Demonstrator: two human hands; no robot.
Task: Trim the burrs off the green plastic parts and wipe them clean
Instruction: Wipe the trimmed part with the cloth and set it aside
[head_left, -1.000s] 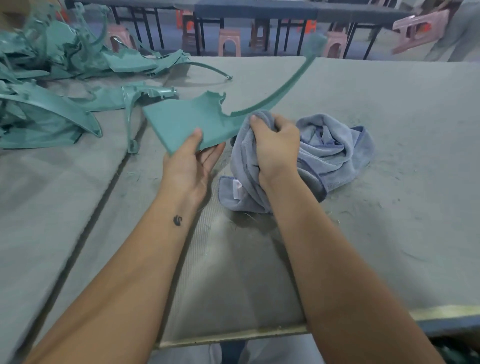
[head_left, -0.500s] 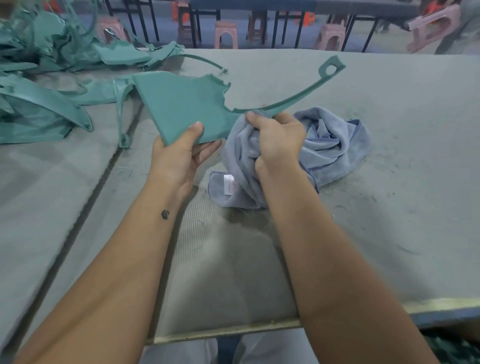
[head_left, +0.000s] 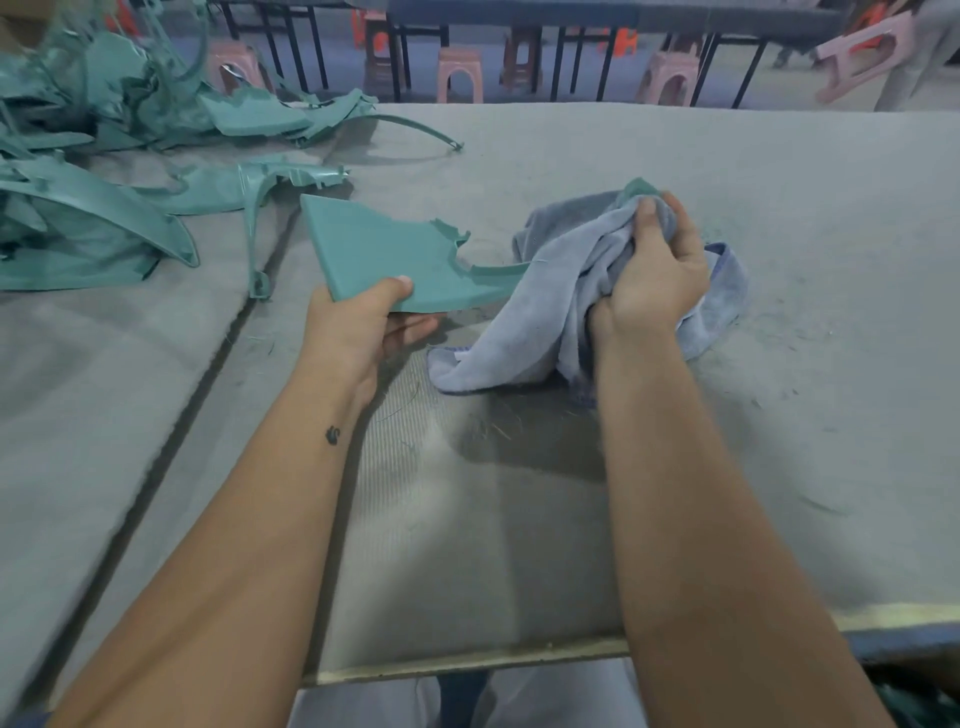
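Note:
My left hand (head_left: 363, 327) grips the near edge of a green plastic part (head_left: 384, 260), thumb on top, holding its flat triangular panel just above the table. The part's thin curved arm runs right into a grey-blue cloth (head_left: 566, 306). My right hand (head_left: 654, 270) clutches the bunched cloth around that arm, near its far end. Only a small green tip shows above my right fingers. The rest of the cloth trails onto the table.
A pile of green plastic parts (head_left: 98, 171) covers the table's far left, with one loose piece (head_left: 260, 192) just beyond the held part. Fine shavings litter the grey felt table (head_left: 779, 415). Pink stools (head_left: 460, 73) and table legs stand behind.
The part has been lowered and turned flatter. My right hand has slid the cloth outward along the thin arm, which now is covered up to its looped end.

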